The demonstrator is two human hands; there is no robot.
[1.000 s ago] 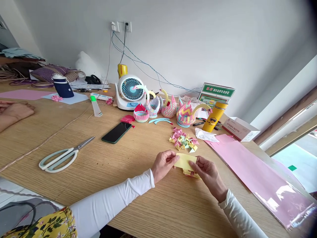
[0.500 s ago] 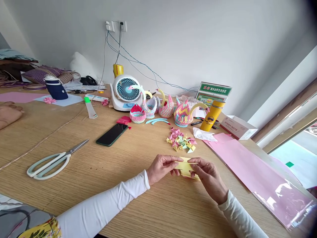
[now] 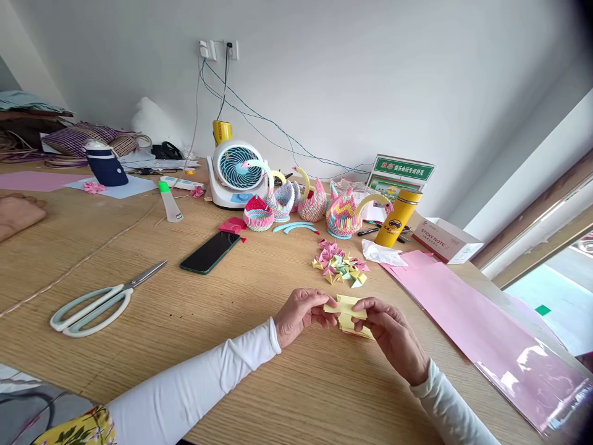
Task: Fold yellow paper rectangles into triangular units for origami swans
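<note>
A small yellow paper strip (image 3: 345, 307) is stretched between my two hands, just above the table. My left hand (image 3: 303, 314) pinches its left end between thumb and fingers. At its right end, my right hand (image 3: 391, 330) grips it the same way. Under the strip lies a stack of yellow paper slips (image 3: 354, 326), partly hidden by the strip and my right fingers. Just beyond my hands is a pile of folded paper triangles (image 3: 340, 262) in pink, yellow and green.
Behind stand folded-paper swans (image 3: 343, 210), a small fan (image 3: 238, 173) and a yellow bottle (image 3: 398, 217). Scissors (image 3: 104, 303) and a phone (image 3: 210, 252) lie to the left. Pink paper in a clear sleeve (image 3: 482, 334) lies right. Another person's hand (image 3: 18, 215) rests at far left.
The fingers of both hands have shifted slightly along the yellow strip, which now tilts a little downward to the right. Other things stay in place.
</note>
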